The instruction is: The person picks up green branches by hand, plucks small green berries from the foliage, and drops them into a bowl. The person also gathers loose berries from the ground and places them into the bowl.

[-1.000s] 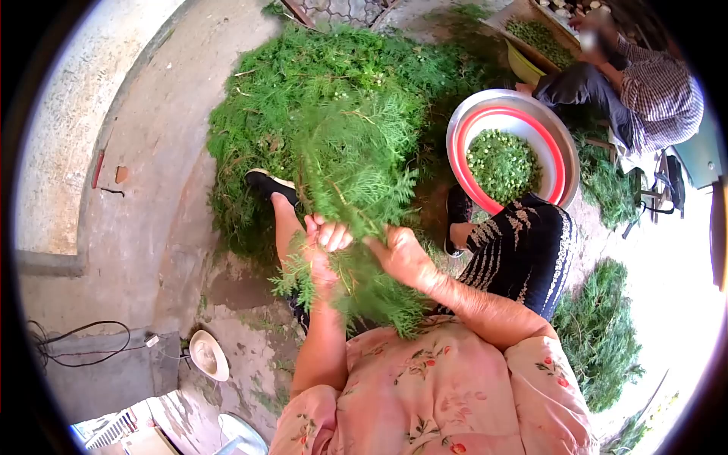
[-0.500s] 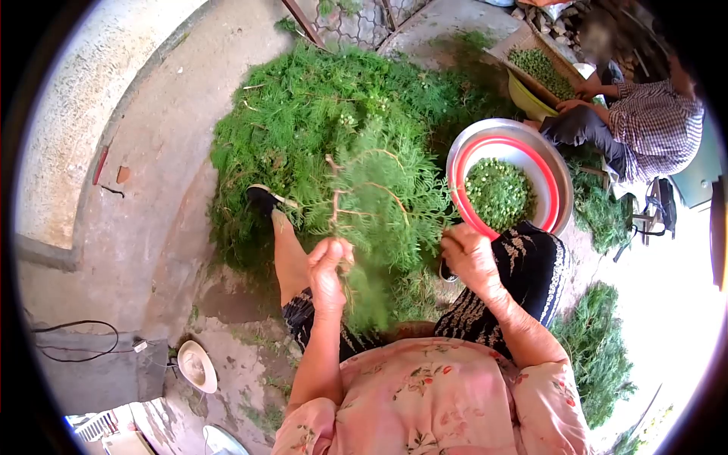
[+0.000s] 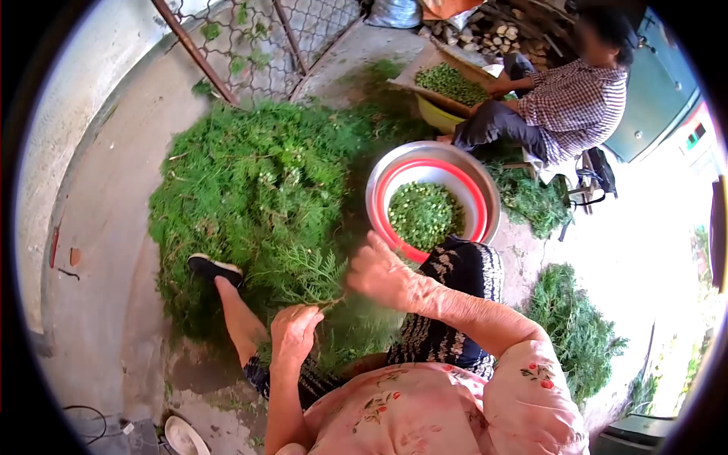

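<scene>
My left hand (image 3: 294, 334) is closed around the woody stem of a green, feathery conifer sprig (image 3: 309, 274) in front of my lap. The sprig's leafy part points away from me, over the leg side of the pile. My right hand (image 3: 383, 274) is just right of the sprig, slightly blurred, with its fingers curled in. What those fingers pinch, if anything, is hidden. Close beyond that hand stands a white basin with a red rim (image 3: 478, 199), set inside a wide metal basin (image 3: 493, 186). Small green cones or berries (image 3: 426, 216) with leaf bits fill its bottom.
A large heap of cut conifer branches (image 3: 235, 174) covers the ground ahead. At the upper right, a seated person (image 3: 572, 106) reaches toward a tray (image 3: 413, 78) of green berries above a yellow basin (image 3: 436, 115). More branches (image 3: 572, 326) lie at the right.
My view has swung right. The sprig, upright and blurred before, is now lower, between my hands. My right hand has come in from the basin side toward the sprig.
</scene>
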{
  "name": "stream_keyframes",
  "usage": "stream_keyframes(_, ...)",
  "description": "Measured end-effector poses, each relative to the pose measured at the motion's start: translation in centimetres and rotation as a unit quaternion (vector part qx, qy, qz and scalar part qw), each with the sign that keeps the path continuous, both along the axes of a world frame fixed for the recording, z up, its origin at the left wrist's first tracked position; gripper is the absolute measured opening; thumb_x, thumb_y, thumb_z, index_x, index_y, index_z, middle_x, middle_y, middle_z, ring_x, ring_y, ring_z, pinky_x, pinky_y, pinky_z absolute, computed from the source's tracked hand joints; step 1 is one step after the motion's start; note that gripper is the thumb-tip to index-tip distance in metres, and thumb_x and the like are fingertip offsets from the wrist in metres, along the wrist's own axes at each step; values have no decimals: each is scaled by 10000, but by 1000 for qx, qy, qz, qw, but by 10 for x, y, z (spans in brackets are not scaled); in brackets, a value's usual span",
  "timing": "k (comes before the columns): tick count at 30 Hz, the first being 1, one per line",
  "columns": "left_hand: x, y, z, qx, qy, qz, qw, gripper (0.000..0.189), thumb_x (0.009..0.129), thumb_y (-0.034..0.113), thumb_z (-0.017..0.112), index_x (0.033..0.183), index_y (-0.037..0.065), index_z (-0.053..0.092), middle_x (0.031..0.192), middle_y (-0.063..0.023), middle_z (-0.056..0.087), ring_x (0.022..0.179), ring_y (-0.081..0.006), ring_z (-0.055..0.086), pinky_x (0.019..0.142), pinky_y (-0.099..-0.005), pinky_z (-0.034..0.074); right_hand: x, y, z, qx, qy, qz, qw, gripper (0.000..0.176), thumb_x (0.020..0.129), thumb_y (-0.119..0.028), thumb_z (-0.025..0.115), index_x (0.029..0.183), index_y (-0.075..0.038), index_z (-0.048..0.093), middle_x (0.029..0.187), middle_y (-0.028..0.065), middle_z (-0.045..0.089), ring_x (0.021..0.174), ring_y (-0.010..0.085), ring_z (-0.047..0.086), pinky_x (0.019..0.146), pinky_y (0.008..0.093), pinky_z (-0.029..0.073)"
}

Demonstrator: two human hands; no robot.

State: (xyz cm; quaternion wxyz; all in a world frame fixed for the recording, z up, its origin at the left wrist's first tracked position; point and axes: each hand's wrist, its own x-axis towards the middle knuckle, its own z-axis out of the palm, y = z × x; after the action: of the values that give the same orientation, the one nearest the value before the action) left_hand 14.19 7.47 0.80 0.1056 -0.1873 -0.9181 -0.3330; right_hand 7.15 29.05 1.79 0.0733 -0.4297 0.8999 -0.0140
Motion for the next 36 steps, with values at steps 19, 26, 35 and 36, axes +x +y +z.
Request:
stream_keyframes(19, -16, -10, -42, -13, -5, 106, 994, 218, 675, 89, 685, 854, 32, 575, 822, -121, 603, 751, -327, 566, 658, -403, 453, 42, 109, 20, -404, -236, -224, 855, 189, 784, -146, 622, 919, -15, 636, 818, 137, 635, 740, 215, 614, 693, 297, 470)
stream_keyframes(26, -27, -9, -48, 95, -60, 124, 986, 205, 682, 20, 652, 883, 27, 608, 793, -132, 619, 700, -274, 593, 625, -346, 470, 99, 197, 46, -626, -211, -574, 484, 222, 832, -156, 579, 961, 22, 610, 773, 49, 604, 676, 121, 527, 629, 268, 439)
stream_keyframes(35, -8, -72, -60, 167, -101, 191, 962, 155, 744, 82, 633, 879, 8, 609, 692, -121, 597, 577, -189, 554, 575, -284, 442, 204, 374, -58, -605, 153, -760, 180, 190, 850, -272, 539, 791, -92, 535, 650, 8, 445, 592, 133, 425, 503, 272, 367)
stream_keyframes(36, -2, -82, -58, 198, -113, 214, 950, 152, 751, 72, 629, 885, 2, 612, 683, -96, 596, 585, -156, 553, 577, -269, 444, 210, 369, -61, -558, 116, -787, 238, 200, 847, -279, 540, 806, -84, 536, 676, 18, 452, 618, 140, 432, 523, 278, 369)
